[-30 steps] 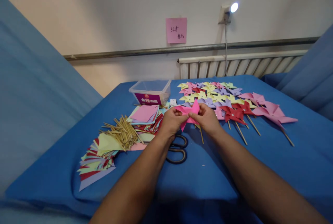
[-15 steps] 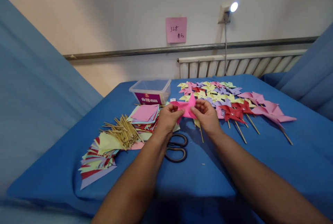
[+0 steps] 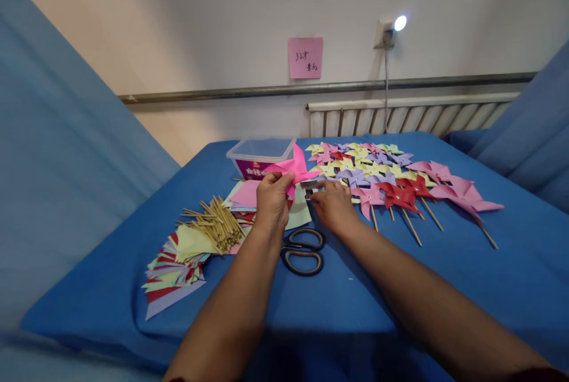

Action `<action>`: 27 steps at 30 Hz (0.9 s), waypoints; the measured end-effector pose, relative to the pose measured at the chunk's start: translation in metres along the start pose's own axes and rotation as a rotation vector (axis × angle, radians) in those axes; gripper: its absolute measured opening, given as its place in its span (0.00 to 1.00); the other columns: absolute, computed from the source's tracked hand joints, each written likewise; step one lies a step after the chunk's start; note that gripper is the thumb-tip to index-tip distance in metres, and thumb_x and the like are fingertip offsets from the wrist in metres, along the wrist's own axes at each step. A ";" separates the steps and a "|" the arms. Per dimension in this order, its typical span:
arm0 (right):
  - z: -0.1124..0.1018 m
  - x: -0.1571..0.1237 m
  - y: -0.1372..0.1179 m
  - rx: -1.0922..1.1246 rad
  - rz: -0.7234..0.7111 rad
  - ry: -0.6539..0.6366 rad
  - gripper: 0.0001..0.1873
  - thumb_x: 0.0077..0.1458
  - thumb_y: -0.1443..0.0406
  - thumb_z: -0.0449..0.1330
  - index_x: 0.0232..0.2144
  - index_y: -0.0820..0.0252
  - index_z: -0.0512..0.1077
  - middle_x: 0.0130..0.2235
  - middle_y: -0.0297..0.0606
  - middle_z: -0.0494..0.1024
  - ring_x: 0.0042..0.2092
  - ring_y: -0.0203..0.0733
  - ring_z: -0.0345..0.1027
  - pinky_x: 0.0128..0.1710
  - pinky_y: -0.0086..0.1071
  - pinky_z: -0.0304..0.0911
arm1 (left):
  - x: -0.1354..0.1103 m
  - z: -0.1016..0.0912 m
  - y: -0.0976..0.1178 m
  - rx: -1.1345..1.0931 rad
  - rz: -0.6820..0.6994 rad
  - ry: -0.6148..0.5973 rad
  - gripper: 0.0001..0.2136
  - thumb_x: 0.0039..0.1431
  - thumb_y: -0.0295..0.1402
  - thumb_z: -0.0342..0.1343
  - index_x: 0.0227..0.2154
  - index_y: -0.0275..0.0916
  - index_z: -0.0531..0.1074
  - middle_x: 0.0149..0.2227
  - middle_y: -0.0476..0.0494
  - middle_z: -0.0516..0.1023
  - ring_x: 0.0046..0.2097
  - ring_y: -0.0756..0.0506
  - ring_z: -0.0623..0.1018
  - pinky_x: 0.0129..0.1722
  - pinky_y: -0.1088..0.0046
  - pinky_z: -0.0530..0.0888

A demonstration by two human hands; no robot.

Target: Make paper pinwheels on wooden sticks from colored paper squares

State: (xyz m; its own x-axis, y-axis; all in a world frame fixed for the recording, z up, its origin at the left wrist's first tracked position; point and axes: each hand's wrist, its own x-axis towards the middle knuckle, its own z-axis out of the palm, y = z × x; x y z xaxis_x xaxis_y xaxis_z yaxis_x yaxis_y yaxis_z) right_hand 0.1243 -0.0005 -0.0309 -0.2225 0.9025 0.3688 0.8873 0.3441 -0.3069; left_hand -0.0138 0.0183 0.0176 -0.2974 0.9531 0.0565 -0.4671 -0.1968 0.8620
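1 head cam, worn above near edge of table (image 3: 329, 305), facing fwd & down. Near edge low in frame, far edge approx mid-ht, wall (image 3: 222, 26) beyond. Close-ish: L hand (image 3: 272, 197) & R hand (image 3: 334, 205) abt centre; R edge runs off frame.

Scissors (image 3: 306, 250) have their blades hidden behind the left forearm (image 3: 237, 293), and the pink pinwheel (image 3: 297, 169) kinda blocks the tub label (image 3: 252, 167).

Bare forearms (image 3: 237, 290) stretched forward; left grip (image 3: 272, 199) pinched, right grip (image 3: 334, 204) palm down, curled.
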 end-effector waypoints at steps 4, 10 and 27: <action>0.001 0.012 -0.011 -0.152 -0.041 -0.034 0.15 0.58 0.69 0.54 0.42 0.54 0.79 0.56 0.45 0.70 0.56 0.53 0.56 0.51 0.46 0.50 | -0.001 -0.001 -0.002 -0.002 -0.024 -0.019 0.13 0.32 0.29 0.69 0.23 0.35 0.71 0.21 0.53 0.73 0.23 0.53 0.71 0.28 0.76 0.67; 0.005 0.017 -0.008 -0.181 -0.101 -0.035 0.15 0.60 0.68 0.52 0.41 0.55 0.78 0.54 0.45 0.71 0.55 0.52 0.55 0.51 0.45 0.48 | -0.001 -0.001 -0.002 -0.008 -0.009 -0.005 0.12 0.33 0.28 0.68 0.22 0.35 0.71 0.21 0.53 0.72 0.24 0.54 0.70 0.28 0.77 0.66; -0.002 0.018 -0.009 -0.120 -0.178 -0.156 0.13 0.59 0.69 0.53 0.40 0.58 0.77 0.50 0.46 0.73 0.53 0.51 0.57 0.48 0.44 0.50 | -0.005 0.002 0.002 -0.014 -0.031 -0.034 0.12 0.33 0.28 0.69 0.22 0.35 0.71 0.21 0.54 0.72 0.24 0.54 0.70 0.28 0.77 0.65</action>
State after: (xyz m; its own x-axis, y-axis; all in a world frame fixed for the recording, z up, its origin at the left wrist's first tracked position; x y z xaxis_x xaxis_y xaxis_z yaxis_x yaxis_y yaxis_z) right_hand 0.1130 0.0116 -0.0197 -0.4303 0.8629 0.2650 0.8682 0.4760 -0.1400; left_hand -0.0117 0.0137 0.0195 -0.2543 0.9660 0.0466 -0.4876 -0.1696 0.8564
